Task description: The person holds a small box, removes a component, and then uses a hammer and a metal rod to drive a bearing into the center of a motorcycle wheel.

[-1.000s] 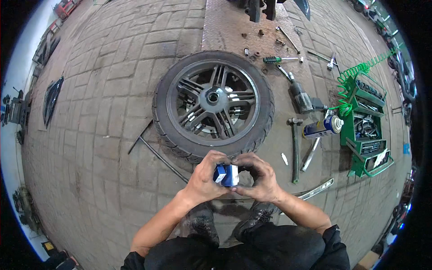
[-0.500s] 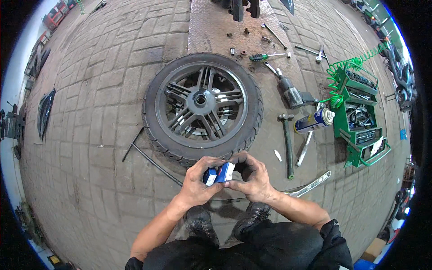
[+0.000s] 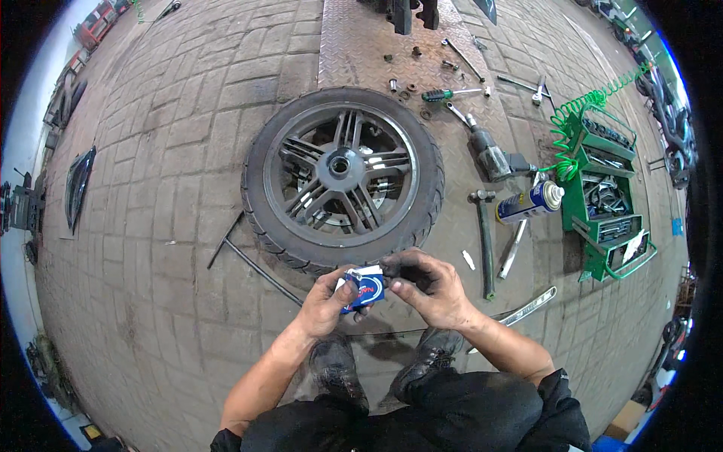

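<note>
My left hand [image 3: 322, 309] grips a small blue card box [image 3: 364, 288] with a red-and-white design, its white edge upward; whether a second box is behind it I cannot tell. At the box's right end is my right hand [image 3: 429, 294], fingers bent and thumb apart from the index finger, their tips at or very near the box. Just beyond both hands a black wheel [image 3: 339, 239] with tyre and spoked rim lies flat. A hammer [image 3: 486, 241], a blue spray can [image 3: 527, 202] and a long bar [image 3: 267, 271] lie around it.
A metal plate [image 3: 361, 56] carries small parts and a green-handled screwdriver [image 3: 444, 93]. An impact wrench [image 3: 489, 151] on a coiled green hose lies beside an opened green toolbox [image 3: 606, 226]. A spanner [image 3: 527, 307] lies right of my boots [image 3: 339, 361]; a dark panel [image 3: 79, 188] is at left.
The blue boxes, earlier end-up between both hands, are turned; one broad printed face now shows. My left hand has shifted slightly left; my right thumb has moved up, away from the box's lower edge.
</note>
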`<state>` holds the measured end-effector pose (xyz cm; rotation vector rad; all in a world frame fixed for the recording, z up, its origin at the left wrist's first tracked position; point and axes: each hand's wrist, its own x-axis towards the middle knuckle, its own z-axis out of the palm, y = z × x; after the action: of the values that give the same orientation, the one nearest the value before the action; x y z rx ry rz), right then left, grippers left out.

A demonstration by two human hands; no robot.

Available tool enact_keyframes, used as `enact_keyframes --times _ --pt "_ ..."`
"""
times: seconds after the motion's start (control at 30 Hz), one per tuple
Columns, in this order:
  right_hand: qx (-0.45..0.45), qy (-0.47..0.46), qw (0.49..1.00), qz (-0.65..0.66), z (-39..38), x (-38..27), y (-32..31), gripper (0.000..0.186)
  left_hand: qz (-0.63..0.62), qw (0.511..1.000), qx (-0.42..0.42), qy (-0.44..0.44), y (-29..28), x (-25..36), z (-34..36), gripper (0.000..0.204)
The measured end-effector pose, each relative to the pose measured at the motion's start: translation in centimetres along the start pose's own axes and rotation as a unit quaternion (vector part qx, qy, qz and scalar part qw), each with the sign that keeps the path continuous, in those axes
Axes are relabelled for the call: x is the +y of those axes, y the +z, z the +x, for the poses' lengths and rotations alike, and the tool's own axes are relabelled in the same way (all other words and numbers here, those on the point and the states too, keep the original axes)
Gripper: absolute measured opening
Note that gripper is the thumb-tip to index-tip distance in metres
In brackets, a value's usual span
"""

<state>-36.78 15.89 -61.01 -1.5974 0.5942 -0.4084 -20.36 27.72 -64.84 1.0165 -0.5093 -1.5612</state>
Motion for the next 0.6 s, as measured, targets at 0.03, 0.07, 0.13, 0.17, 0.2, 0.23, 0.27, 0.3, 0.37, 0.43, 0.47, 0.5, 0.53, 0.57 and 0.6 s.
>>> enact_keyframes --times 0.03,0.07,0.13,0.17,0.2,0.23,0.27,0.3,0.37,0.43,0.47,0.5,0.53,0.57,0.6 --pt "0.001 -0.008 1.000 0.007 0.1 -0.1 -0.1 0.024 -0.011 1.000 -0.004 -0.008 0.0 0.0 0.0 0.066" --pt "0.001 -0.017 1.000 0.013 0.3 -0.2 -0.2 0.023 -0.021 1.000 -0.008 -0.016 0.0 0.0 0.0 0.066" --pt "-0.033 -0.061 0.997 -0.039 0.9 -0.5 -0.8 0.021 -0.021 0.999 -0.025 -0.032 -0.3 0.0 -0.1 0.067" --pt "-0.051 -0.084 0.993 -0.065 1.1 -0.6 -1.0 0.021 -0.010 0.998 -0.039 -0.040 -0.6 0.1 -0.1 0.068" --pt "-0.061 -0.092 0.991 -0.078 1.2 -0.7 -1.2 0.020 0.000 0.997 -0.053 -0.048 -0.8 0.2 -0.1 0.069" --pt "-0.071 -0.100 0.988 -0.091 1.3 -0.7 -1.2 0.019 0.023 0.998 -0.045 -0.028 -0.7 0.3 -0.1 0.065" --pt "-0.082 -0.108 0.985 -0.104 1.3 -0.7 -1.3 0.018 0.046 0.998 -0.036 -0.008 -0.4 0.3 -0.1 0.062" --pt "-0.075 -0.103 0.987 -0.103 1.3 -0.7 -1.3 0.018 0.069 0.997 -0.028 0.011 -0.1 0.4 -0.1 0.058" --pt "-0.061 -0.091 0.989 -0.102 1.1 -0.7 -1.3 0.018 0.162 0.986 -0.002 0.026 0.1 1.3 -0.4 0.049" --pt "-0.054 -0.077 0.990 -0.103 1.1 -1.0 -1.4 0.017 0.299 0.944 0.044 0.132 0.6 1.5 -0.2 0.045" --pt "-0.051 -0.069 0.991 -0.104 1.1 -1.1 -1.4 0.017 0.313 0.937 0.060 0.145 1.0 1.8 -0.1 0.038" --pt "-0.059 -0.071 0.989 -0.116 1.2 -1.1 -1.5 0.017 0.327 0.932 0.062 0.146 1.0 2.1 0.0 0.035" --pt "-0.067 -0.073 0.987 -0.128 1.3 -1.1 -1.7 0.018 0.341 0.926 0.063 0.147 1.1 2.3 0.1 0.033" --pt "-0.076 -0.074 0.985 -0.140 1.3 -1.0 -1.7 0.019 0.355 0.921 0.065 0.148 1.1 2.4 0.1 0.031" --pt "-0.077 -0.083 0.981 -0.157 1.4 -1.2 -1.6 0.019 0.374 0.908 0.069 0.177 1.3 2.4 0.2 0.029"
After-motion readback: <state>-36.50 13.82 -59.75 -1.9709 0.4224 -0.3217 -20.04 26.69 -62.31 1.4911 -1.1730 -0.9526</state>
